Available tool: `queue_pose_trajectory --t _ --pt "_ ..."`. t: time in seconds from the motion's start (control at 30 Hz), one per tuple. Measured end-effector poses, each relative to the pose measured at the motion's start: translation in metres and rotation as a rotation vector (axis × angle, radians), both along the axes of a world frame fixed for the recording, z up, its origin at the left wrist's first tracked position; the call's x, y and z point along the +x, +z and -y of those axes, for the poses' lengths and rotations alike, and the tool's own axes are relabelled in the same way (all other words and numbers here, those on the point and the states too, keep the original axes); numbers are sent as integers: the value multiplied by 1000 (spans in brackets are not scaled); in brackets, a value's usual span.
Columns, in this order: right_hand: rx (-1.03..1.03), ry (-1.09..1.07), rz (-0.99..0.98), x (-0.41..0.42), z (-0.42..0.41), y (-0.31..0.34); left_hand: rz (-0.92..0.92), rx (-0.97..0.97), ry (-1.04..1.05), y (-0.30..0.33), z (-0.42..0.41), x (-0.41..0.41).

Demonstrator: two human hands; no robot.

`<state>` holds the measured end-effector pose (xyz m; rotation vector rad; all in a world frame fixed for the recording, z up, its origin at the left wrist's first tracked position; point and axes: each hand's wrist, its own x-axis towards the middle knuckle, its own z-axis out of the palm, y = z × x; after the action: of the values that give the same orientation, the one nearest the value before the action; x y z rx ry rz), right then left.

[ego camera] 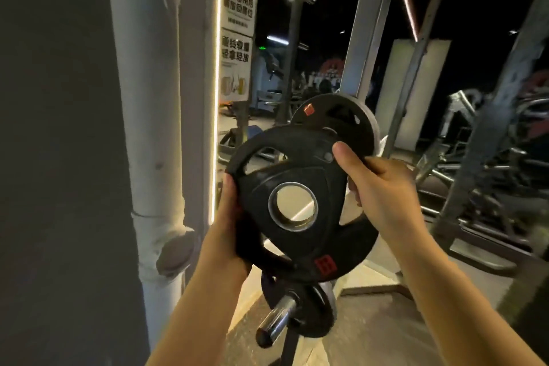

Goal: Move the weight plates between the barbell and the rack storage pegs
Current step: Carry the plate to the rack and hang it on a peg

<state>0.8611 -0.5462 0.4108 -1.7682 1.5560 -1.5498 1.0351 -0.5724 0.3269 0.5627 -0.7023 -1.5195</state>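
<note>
— Two hands on one plate: the weight plate [300, 202] is up in the air, mid-carry, its bore facing us and sitting on no peg. The left hand [228, 226] curls round the rim at about 9 o'clock, and the right hand [377, 187] grips it near 2 o'clock with the thumb laid over the face.

— So is it going on or coming off?

— Can't tell from here. There's a second plate [335, 119] hung just behind it at 1 o'clock, and a chrome peg [277, 321] down at 6 o'clock with a small plate [312, 306] already on it and bare sleeve to spare.

— Which would you bet on?

— Either one, I'd guess. Whichever it is, the bore has to be lined up square with the peg's end before sliding on; tilted, it'll likely bind. And both hands should hold firm until the peg takes the weight.
</note>
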Motion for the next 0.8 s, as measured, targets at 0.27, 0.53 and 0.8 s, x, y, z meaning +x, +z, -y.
queue_pose_trajectory --t 0.27,0.53,0.8 --pt "-222 -156 -88 23 51 43 17 -99 -148 45 83 14" --pt "-253 -272 -238 20 91 25 36 -136 -102 19 129 -11" --pt "-210 -180 -336 18 98 43 -4 -183 -12 10 131 -25"
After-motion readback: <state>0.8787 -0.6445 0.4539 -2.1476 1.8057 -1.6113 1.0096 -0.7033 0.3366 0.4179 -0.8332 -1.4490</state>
